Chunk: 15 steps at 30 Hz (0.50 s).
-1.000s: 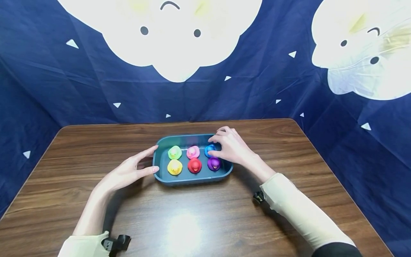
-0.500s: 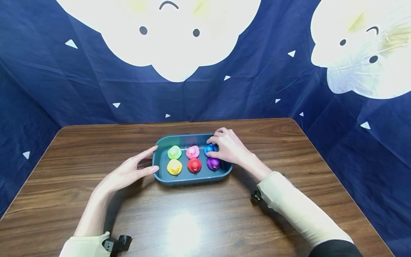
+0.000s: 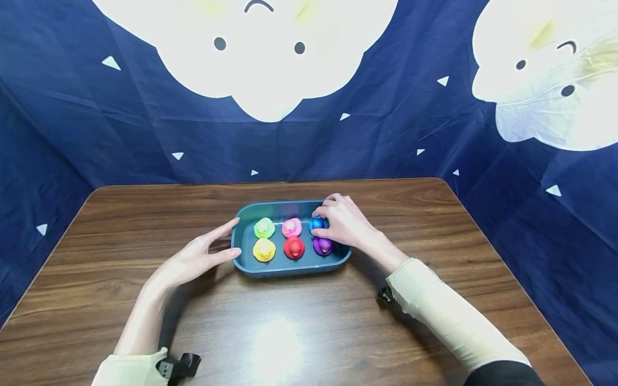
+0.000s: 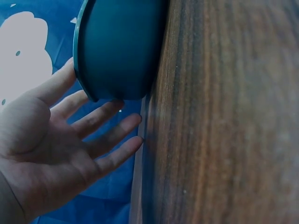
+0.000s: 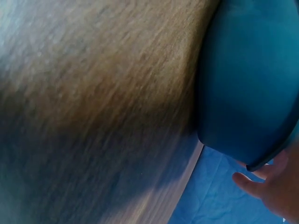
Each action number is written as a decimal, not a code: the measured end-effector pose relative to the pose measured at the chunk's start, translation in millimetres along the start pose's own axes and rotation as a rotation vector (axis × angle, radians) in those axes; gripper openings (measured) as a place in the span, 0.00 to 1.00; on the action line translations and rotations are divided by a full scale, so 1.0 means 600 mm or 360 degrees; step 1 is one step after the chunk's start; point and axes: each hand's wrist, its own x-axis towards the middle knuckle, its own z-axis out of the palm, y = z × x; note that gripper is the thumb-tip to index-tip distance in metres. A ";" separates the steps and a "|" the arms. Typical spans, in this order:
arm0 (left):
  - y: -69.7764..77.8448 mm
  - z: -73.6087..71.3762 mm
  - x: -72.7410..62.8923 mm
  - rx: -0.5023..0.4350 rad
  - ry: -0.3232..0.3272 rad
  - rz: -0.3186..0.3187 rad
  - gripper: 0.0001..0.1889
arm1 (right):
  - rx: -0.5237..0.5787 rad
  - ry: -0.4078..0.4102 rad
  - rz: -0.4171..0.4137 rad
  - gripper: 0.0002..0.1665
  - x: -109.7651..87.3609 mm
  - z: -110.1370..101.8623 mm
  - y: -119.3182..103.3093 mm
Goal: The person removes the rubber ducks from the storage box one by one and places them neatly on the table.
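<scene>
A dark teal plastic tray [image 3: 289,271] sits on the table with small rubber ducks standing in two rows. The back row has a green duck [image 3: 264,229], a pink duck [image 3: 292,229] and a blue duck [image 3: 316,222]. In front stand a yellow duck [image 3: 264,250], a red duck [image 3: 294,248] and a purple duck [image 3: 322,246]. My right hand [image 3: 348,224] reaches over the right rim and holds the blue duck between thumb and fingers, partly covering it. My left hand [image 3: 190,260] has its fingers spread, thumb and fingertips against the tray's left end.
The brown wood-grain table [image 3: 232,332] has rounded far corners. Behind it hangs a dark blue cloth [image 3: 299,150] with white clouds and triangles. A black strap device [image 3: 178,367] is on the left wrist, another [image 3: 385,295] on the right.
My right hand has shifted slightly inward, fingers closing around the blue duck. The left hand and the tray stay in place.
</scene>
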 end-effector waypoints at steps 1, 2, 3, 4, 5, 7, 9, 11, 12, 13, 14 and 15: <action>0.000 0.000 0.000 -0.0004 -0.0004 0.0002 0.41 | 0.0000 0.0003 0.0001 0.22 0.000 0.001 0.000; 0.000 0.000 0.000 -0.0004 -0.0007 0.0004 0.41 | -0.0001 0.0005 0.0002 0.22 0.001 0.001 0.001; 0.001 0.000 0.000 -0.0005 -0.0009 0.0005 0.41 | 0.0000 0.0008 0.0002 0.22 0.001 0.002 0.002; 0.001 0.000 0.000 -0.0006 -0.0010 0.0005 0.41 | 0.0000 0.0010 0.0000 0.21 0.001 0.003 0.002; 0.001 0.000 0.000 -0.0006 -0.0013 0.0005 0.41 | -0.0001 0.0013 -0.0001 0.21 0.001 0.003 0.002; 0.001 0.000 0.000 -0.0010 -0.0017 0.0002 0.42 | -0.0001 0.0017 -0.0001 0.21 0.001 0.004 0.002; 0.002 0.000 0.000 -0.0016 -0.0021 -0.0007 0.42 | -0.0001 0.0019 0.0000 0.21 0.001 0.005 0.002; 0.003 0.000 -0.001 -0.0025 -0.0027 -0.0016 0.42 | -0.0004 0.0021 0.0003 0.21 0.000 0.006 0.003; 0.003 0.001 -0.001 -0.0030 -0.0029 -0.0023 0.42 | -0.0005 0.0022 0.0005 0.21 0.000 0.006 0.003; 0.004 0.001 -0.001 -0.0031 -0.0031 -0.0027 0.42 | -0.0007 0.0023 0.0006 0.21 0.000 0.006 0.003; 0.004 0.001 -0.001 -0.0032 -0.0034 -0.0032 0.42 | -0.0009 0.0024 0.0006 0.20 0.000 0.007 0.003; 0.005 0.001 -0.001 -0.0030 -0.0037 -0.0035 0.42 | -0.0011 0.0024 0.0006 0.20 0.000 0.007 0.004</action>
